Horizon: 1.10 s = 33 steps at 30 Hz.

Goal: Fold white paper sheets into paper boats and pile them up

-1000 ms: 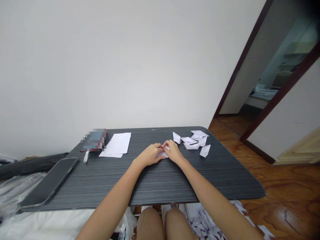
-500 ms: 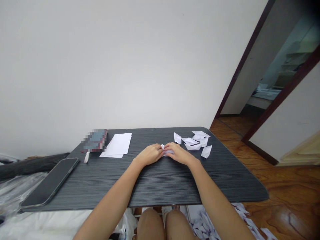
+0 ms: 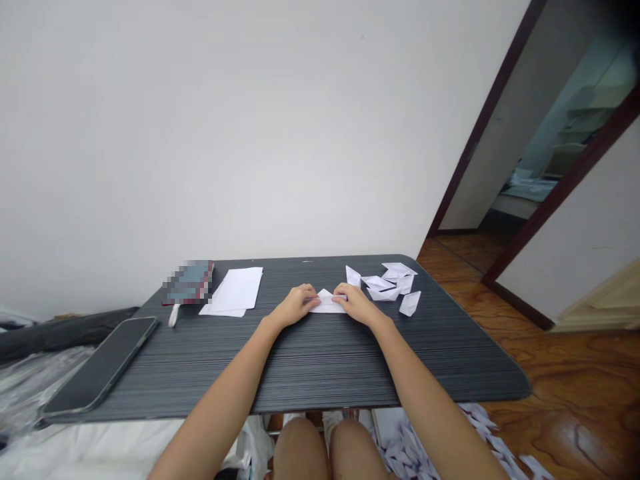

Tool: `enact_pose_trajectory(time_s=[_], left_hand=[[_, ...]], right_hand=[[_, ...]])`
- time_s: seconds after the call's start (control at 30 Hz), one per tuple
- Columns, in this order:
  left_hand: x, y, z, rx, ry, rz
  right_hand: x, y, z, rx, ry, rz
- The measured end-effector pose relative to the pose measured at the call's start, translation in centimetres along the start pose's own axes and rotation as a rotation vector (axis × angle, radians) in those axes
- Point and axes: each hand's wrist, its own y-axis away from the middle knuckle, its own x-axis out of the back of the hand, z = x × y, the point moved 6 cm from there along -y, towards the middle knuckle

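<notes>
Pinches a small, peaked, folded white paper point(image 3: 327, 307) at opposite ends between thumb and fingers of left hand point(image 3: 297, 305) and right hand point(image 3: 355, 303), over a dark streaked table point(image 3: 325, 363). Has white folded-paper pieces point(image 3: 383, 295) just beyond right hand, flat white rectangular sheets point(image 3: 234, 290), a pixelated blue-grey item point(image 3: 189, 283) and a black rectangular phone point(image 3: 103, 363) to the left. Faces a plain white wall point(image 3: 310, 133), with brown wooden floor point(image 3: 575, 373) on the right.

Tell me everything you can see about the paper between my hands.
The paper looks white, thin and folded: a small peak points away from you, with a long, straight-edged strip on the near side. It is at the dark table, whether touching it I can't tell. Your left hand grips one end, your right hand the other, hiding both.
</notes>
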Motion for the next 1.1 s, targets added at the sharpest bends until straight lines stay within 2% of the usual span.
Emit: enact_pose_trajectory(time_s=[0.1, 0.2, 0.4, 0.47, 0.53, 0.63, 0.7, 0.8, 0.97, 1.1], left_hand=[[-0.2, -0.2, -1.3, 0.121, 0.03, 0.02], [-0.4, -0.2, -2.1, 0.177, 0.02, 0.036], [-0.5, 0.0, -1.9, 0.239, -0.198, 0.081], [-0.5, 0.0, -1.5, 0.228, -0.303, 0.089], [-0.6, -0.1, -0.8, 0.163, -0.374, 0.078], [-1.4, -0.3, 0.1, -0.008, -0.349, -0.021], [-1.7, -0.3, 0.4, -0.085, -0.305, -0.071], [-1.4, -0.1, 0.7, -0.094, -0.287, -0.053], [-0.9, 0.4, 1.2, -0.032, -0.365, -0.037], [-0.7, 0.8, 2.2, -0.055, -0.468, -0.064]], right_hand=[[-0.2, -0.1, 0.7, -0.036, 0.038, 0.016], [-0.4, 0.0, 1.2, -0.044, 0.09, 0.033], [-0.8, 0.6, 0.2, -0.102, 0.269, 0.055], [-0.8, 0.8, -0.8, -0.153, 0.382, 0.096], [-1.0, 0.9, -2.4, -0.12, 0.499, 0.125], [-1.9, 1.1, -4.3, -0.03, 0.597, 0.064], [-1.9, 1.6, -4.8, -0.012, 0.657, 0.077], [-1.2, 2.8, -5.0, 0.007, 0.745, 0.148], [-0.4, 4.2, -4.3, -0.04, 0.762, 0.075], [0.3, 4.1, -4.7, -0.071, 0.744, 0.081]])
